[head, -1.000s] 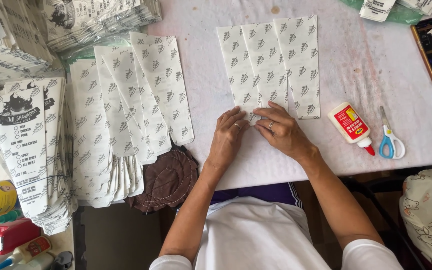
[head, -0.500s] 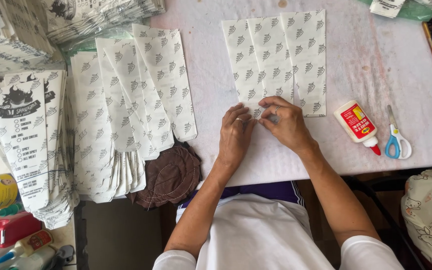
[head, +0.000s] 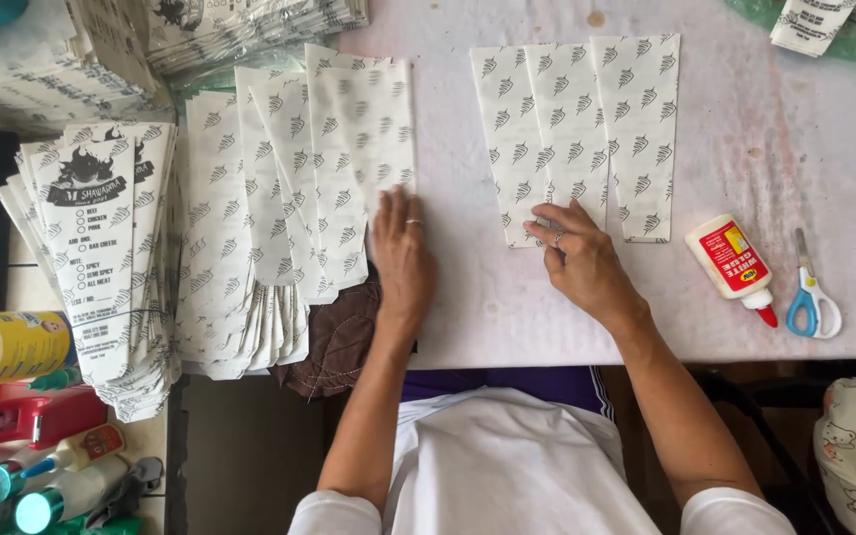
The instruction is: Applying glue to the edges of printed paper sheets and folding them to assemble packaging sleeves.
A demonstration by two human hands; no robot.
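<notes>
Now left hand (head: 403,253) presses fanned paper bags (head: 349,168); right hand (head: 582,260) pins bag edge (head: 537,226).

On the surface (head: 804,149), three paper bags (head: 587,129) lie in the middle, a fanned bag stack (head: 289,198) left, glue bottle (head: 730,266) and scissors (head: 812,292) right.

Left hand (head: 401,260) flat, right hand (head: 579,260) pinching

Left of the left hand (head: 400,260), the fanned paper sleeves (head: 279,218) cover one another (only edges show). Above them, the stacked sheets (head: 250,25) are cut off by the frame's top edge.
</notes>
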